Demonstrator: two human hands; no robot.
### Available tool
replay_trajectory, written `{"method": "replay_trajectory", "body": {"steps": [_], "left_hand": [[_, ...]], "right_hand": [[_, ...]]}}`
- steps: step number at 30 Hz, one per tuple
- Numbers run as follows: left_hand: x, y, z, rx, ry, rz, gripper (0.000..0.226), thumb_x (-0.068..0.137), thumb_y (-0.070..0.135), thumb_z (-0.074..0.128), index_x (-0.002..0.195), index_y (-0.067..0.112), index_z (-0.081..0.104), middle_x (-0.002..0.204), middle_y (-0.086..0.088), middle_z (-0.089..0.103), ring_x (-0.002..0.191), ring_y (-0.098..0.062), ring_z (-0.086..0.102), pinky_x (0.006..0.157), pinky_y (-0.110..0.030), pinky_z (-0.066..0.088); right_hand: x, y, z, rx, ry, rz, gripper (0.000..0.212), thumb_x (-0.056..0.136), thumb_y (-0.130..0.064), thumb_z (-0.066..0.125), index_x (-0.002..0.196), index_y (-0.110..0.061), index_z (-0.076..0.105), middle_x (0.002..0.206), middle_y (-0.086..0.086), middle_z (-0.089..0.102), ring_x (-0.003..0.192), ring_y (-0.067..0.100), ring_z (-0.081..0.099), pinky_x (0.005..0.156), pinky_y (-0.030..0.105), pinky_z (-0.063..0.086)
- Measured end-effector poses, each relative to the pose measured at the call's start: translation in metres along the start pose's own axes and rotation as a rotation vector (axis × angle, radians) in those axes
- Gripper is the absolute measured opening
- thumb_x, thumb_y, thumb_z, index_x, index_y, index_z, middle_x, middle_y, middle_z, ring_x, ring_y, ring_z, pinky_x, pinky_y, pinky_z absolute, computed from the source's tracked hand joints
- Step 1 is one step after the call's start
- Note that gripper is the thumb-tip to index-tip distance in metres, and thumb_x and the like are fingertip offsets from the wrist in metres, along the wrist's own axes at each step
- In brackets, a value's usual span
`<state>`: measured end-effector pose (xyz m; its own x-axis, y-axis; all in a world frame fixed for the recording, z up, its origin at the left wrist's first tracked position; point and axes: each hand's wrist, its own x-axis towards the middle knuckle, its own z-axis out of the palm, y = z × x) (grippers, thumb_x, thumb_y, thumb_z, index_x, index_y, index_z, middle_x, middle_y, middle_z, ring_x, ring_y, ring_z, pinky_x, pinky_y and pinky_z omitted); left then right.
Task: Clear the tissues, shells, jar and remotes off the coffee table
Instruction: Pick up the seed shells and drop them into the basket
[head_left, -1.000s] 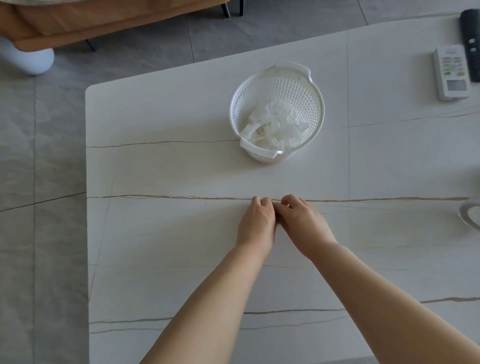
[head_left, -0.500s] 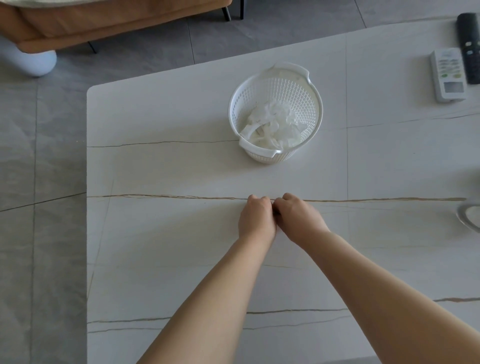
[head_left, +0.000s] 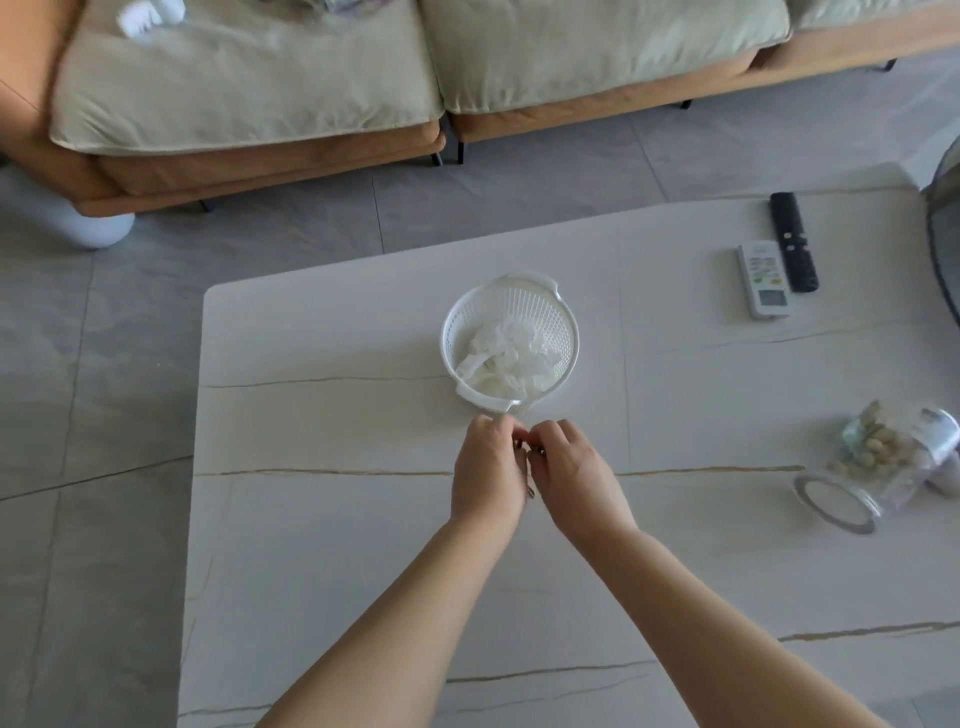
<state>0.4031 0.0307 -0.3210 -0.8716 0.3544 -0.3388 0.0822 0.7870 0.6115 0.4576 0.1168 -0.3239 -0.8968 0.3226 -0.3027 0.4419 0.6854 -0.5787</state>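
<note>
My left hand (head_left: 488, 478) and my right hand (head_left: 576, 478) are pressed together just in front of the white basket (head_left: 569, 322), fingers curled around small brownish shells (head_left: 523, 448) that peek out between them. Crumpled tissues (head_left: 511, 353) lie inside the basket. A white remote (head_left: 763, 280) and a black remote (head_left: 792, 241) rest side by side at the far right of the coffee table (head_left: 332, 545). A clear jar (head_left: 878, 462) of nuts lies on its side at the right, its open mouth facing me.
An orange sofa with pale cushions (head_left: 249, 78) stands beyond the table across a strip of grey tiled floor. A round white object (head_left: 88, 223) sits on the floor by the sofa's left end. A fan's grille (head_left: 945, 234) shows at the right edge.
Both hands, still together, have moved from the table's middle up to the basket's near rim. The view has tilted up, and the sofa, jar and both remotes now show.
</note>
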Motion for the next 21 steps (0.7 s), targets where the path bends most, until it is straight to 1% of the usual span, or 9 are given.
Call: {"method": "replay_trajectory", "body": {"steps": [1,4,10,12,14,16,17,19,21], "left_hand": [[0.004,0.009,-0.008,-0.018,0.02,0.018,0.019,0.091,0.005,0.051,0.102,0.011,0.066,0.107,-0.007,0.06,0.082,-0.013,0.055,0.065,-0.013,0.041],[0.021,0.034,-0.032,-0.082,0.059,-0.001,0.021,0.09,0.004,0.056,0.105,0.009,0.07,0.11,-0.009,0.065,0.098,-0.02,0.063,0.082,-0.021,0.047],[0.053,0.062,-0.058,-0.284,0.08,-0.213,0.032,0.09,0.004,0.056,0.119,0.009,0.065,0.121,-0.007,0.067,0.111,-0.019,0.062,0.083,-0.016,0.038],[0.061,0.067,-0.06,-0.332,0.069,-0.251,0.036,0.09,0.005,0.057,0.125,0.009,0.061,0.126,-0.007,0.065,0.116,-0.019,0.06,0.085,-0.017,0.037],[0.067,0.069,-0.058,-0.354,0.046,-0.264,0.038,0.091,0.006,0.056,0.128,0.008,0.059,0.128,-0.008,0.064,0.117,-0.02,0.059,0.084,-0.018,0.036],[0.07,0.069,-0.054,-0.328,0.006,-0.264,0.038,0.092,0.006,0.053,0.13,0.008,0.057,0.129,-0.009,0.062,0.117,-0.021,0.058,0.083,-0.019,0.036],[0.071,0.068,-0.052,-0.317,-0.013,-0.264,0.04,0.093,0.006,0.051,0.133,0.008,0.054,0.132,-0.01,0.06,0.12,-0.022,0.056,0.087,-0.021,0.038],[0.072,0.065,-0.047,-0.318,-0.038,-0.275,0.046,0.094,0.003,0.049,0.139,0.01,0.048,0.141,-0.009,0.053,0.128,-0.022,0.051,0.099,-0.025,0.037],[0.071,0.063,-0.043,-0.333,-0.049,-0.287,0.049,0.093,0.001,0.047,0.141,0.014,0.046,0.144,-0.007,0.05,0.13,-0.02,0.05,0.1,-0.024,0.036]], "right_hand": [[0.004,-0.007,-0.01,0.05,0.031,0.019,0.015,0.096,-0.015,0.044,0.104,-0.009,0.054,0.101,0.007,0.056,0.084,0.03,0.059,0.07,0.046,0.051],[0.022,-0.029,-0.037,0.238,0.11,0.098,0.011,0.092,-0.01,0.049,0.098,-0.008,0.057,0.095,0.005,0.056,0.081,0.024,0.056,0.072,0.04,0.05],[0.062,-0.056,-0.068,0.534,0.123,0.257,0.01,0.085,-0.002,0.049,0.09,-0.006,0.057,0.088,0.007,0.06,0.089,0.031,0.063,0.083,0.043,0.054],[0.075,-0.057,-0.07,0.543,0.099,0.289,0.013,0.085,-0.001,0.046,0.086,-0.01,0.056,0.083,0.003,0.059,0.086,0.029,0.063,0.071,0.033,0.051],[0.086,-0.056,-0.069,0.512,0.062,0.309,0.022,0.088,-0.002,0.04,0.075,-0.016,0.051,0.082,0.003,0.056,0.082,0.023,0.057,0.059,0.024,0.04],[0.092,-0.053,-0.066,0.496,0.025,0.329,0.028,0.09,-0.001,0.035,0.071,-0.019,0.046,0.088,0.004,0.052,0.084,0.02,0.051,0.061,0.023,0.037],[0.093,-0.051,-0.066,0.489,0.007,0.342,0.028,0.09,-0.001,0.035,0.076,-0.018,0.051,0.093,0.006,0.053,0.087,0.02,0.051,0.066,0.024,0.039],[0.093,-0.048,-0.065,0.496,-0.003,0.367,0.033,0.092,0.0,0.035,0.107,-0.01,0.063,0.113,0.011,0.061,0.104,0.023,0.058,0.087,0.027,0.046],[0.091,-0.045,-0.065,0.518,-0.003,0.369,0.042,0.093,0.001,0.034,0.129,-0.007,0.055,0.133,0.009,0.057,0.122,0.023,0.054,0.103,0.03,0.041]]}}
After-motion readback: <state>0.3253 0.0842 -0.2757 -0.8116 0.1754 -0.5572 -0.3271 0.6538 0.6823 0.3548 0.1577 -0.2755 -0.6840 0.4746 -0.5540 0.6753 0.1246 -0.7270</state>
